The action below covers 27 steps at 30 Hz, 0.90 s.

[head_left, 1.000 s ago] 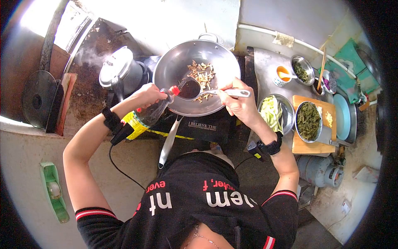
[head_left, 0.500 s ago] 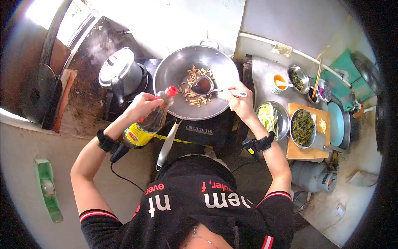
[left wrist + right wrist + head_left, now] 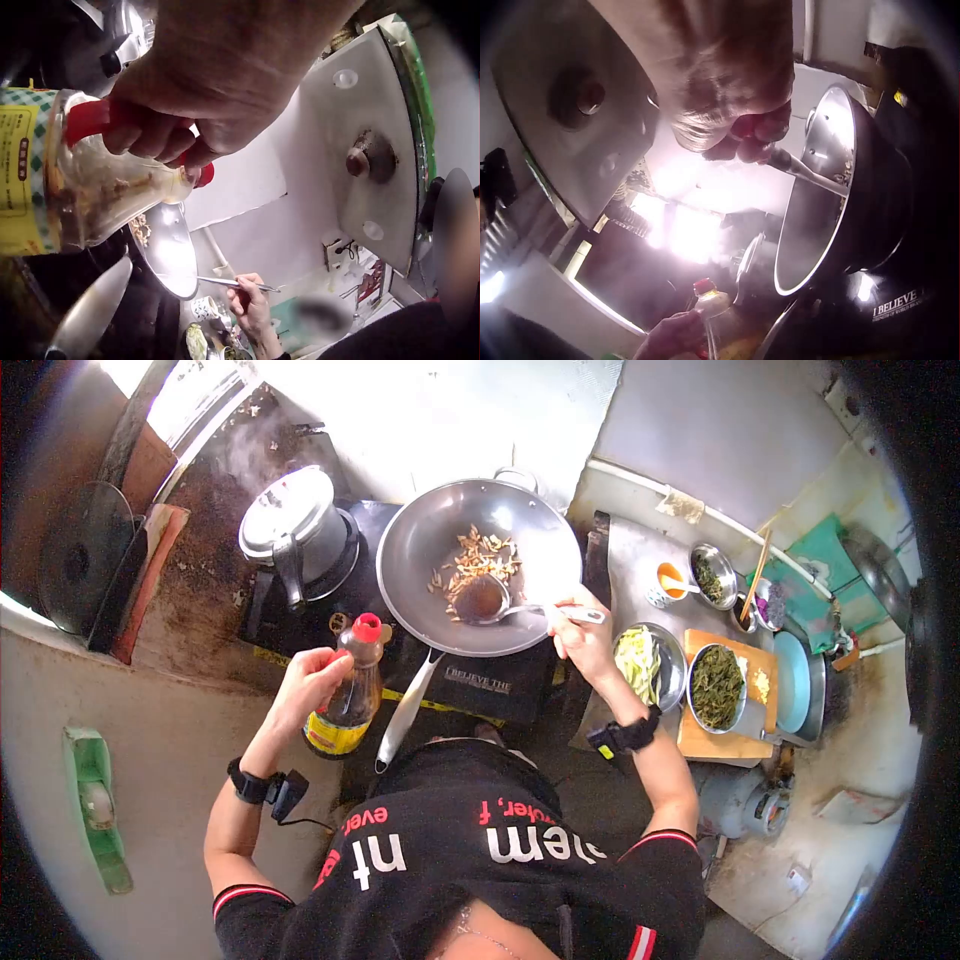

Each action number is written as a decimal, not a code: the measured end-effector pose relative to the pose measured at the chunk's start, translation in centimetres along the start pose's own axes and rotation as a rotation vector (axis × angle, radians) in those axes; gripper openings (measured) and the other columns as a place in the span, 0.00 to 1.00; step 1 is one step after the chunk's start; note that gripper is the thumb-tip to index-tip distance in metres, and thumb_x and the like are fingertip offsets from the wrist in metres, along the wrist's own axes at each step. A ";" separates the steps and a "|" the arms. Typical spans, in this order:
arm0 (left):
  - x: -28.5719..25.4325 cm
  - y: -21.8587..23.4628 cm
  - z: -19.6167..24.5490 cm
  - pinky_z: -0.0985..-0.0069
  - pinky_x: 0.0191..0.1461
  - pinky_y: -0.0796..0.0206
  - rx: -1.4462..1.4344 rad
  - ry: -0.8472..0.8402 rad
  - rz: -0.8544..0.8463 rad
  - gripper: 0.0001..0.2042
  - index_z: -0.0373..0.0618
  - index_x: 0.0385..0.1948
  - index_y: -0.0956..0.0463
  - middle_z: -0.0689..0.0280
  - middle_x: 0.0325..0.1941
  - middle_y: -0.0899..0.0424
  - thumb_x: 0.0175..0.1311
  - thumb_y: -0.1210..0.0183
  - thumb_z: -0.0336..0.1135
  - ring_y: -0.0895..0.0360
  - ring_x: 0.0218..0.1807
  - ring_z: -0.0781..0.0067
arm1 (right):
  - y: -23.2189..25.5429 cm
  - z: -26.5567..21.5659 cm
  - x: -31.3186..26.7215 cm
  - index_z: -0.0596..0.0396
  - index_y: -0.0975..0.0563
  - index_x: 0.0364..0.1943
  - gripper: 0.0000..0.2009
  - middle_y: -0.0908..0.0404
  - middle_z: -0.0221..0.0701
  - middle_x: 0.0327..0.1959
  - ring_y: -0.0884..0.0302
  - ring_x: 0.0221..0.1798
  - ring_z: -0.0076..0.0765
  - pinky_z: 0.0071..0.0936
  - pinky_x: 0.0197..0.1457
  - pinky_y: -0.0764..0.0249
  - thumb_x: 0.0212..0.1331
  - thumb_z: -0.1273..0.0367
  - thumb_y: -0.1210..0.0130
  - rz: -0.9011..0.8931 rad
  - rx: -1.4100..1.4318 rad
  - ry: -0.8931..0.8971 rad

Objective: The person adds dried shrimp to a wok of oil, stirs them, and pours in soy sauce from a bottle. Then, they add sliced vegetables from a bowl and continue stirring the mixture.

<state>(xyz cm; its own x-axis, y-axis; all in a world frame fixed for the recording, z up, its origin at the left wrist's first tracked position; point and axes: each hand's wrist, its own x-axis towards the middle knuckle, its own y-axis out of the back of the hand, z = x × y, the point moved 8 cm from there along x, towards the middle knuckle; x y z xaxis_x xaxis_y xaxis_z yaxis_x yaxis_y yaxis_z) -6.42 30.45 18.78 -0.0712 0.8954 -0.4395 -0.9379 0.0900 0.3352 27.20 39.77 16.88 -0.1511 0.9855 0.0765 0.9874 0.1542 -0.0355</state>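
Observation:
My left hand [image 3: 315, 685] grips the red handle [image 3: 105, 121] of a plastic bottle [image 3: 356, 695] with a red cap and yellow label, held upright left of the wok. The fingers of my right hand [image 3: 583, 632] are curled round the handle [image 3: 572, 614] of a ladle, whose bowl [image 3: 481, 598] holds dark liquid. That bowl is low inside the wok [image 3: 410, 550], over brown strips of food [image 3: 485, 550]. In the right wrist view, my right hand [image 3: 727, 90] is above the ladle handle [image 3: 806, 172], which reaches into the wok [image 3: 795, 240].
A steaming pressure cooker [image 3: 290, 510] stands at the left burner. The wok's long handle [image 3: 408, 715] points toward my body. At the right are a bowl of pale sliced vegetable [image 3: 637, 660], a pot of dark greens [image 3: 717, 685] on a cutting board [image 3: 700, 740], and an orange-lined cup [image 3: 668, 584].
My left hand has drawn the bottle back from the wok and down to the left, turning it upright. The ladle bowl has shifted lower, toward the near side of the wok, since half a second ago.

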 end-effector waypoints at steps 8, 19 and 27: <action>-1.5 -0.1 -3.2 0.87 0.15 0.52 -0.115 0.021 0.005 0.13 0.47 0.17 0.34 0.79 0.14 0.38 0.61 0.46 0.40 0.44 0.13 0.89 | -0.3 1.3 6.0 0.60 0.25 0.30 0.05 0.26 0.25 0.16 0.35 0.12 0.14 0.14 0.13 0.39 0.54 0.72 0.45 0.217 -0.095 0.081; -3.1 0.2 -6.4 0.86 0.16 0.52 -0.162 0.027 0.073 0.14 0.47 0.16 0.33 0.77 0.14 0.36 0.60 0.46 0.39 0.43 0.14 0.89 | 0.3 -3.9 5.4 0.57 0.27 0.34 0.06 0.27 0.27 0.18 0.33 0.17 0.16 0.17 0.18 0.36 0.52 0.72 0.48 -0.094 -0.379 0.005; -3.6 -0.2 -8.4 0.87 0.18 0.52 -0.251 -0.021 0.114 0.13 0.47 0.16 0.33 0.78 0.14 0.36 0.59 0.46 0.39 0.42 0.15 0.89 | -6.9 -0.4 4.0 0.53 0.27 0.46 0.24 0.27 0.40 0.25 0.27 0.29 0.48 0.38 0.32 0.30 0.36 0.79 0.47 -0.633 -1.338 0.687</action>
<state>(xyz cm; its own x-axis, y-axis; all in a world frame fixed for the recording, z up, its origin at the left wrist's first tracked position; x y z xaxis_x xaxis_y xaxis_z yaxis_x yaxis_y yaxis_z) -8.80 23.52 13.34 -0.1766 0.9028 -0.3921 -0.9792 -0.1207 0.1632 19.81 42.65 17.84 -0.8389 0.5205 0.1593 0.1688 -0.0295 0.9852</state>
